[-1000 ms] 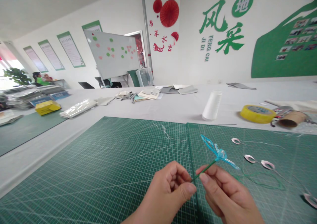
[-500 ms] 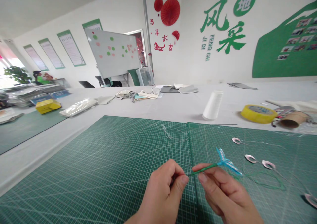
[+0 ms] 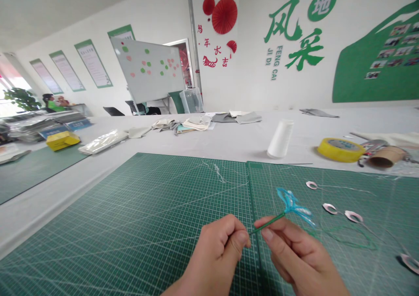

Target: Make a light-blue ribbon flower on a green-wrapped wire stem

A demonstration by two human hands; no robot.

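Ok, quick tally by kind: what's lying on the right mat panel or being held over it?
Pale pink wire-stemmed petals: 4
Blue flower on a green stem: 1
Loose green wire: 1
Total: 6

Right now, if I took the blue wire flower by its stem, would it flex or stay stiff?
The green stem is probably stiff: it runs straight from the left hand to the right hand without sagging. The thin, see-through blue petals look light and likely bend or crush easily, so they seem the fragile part.
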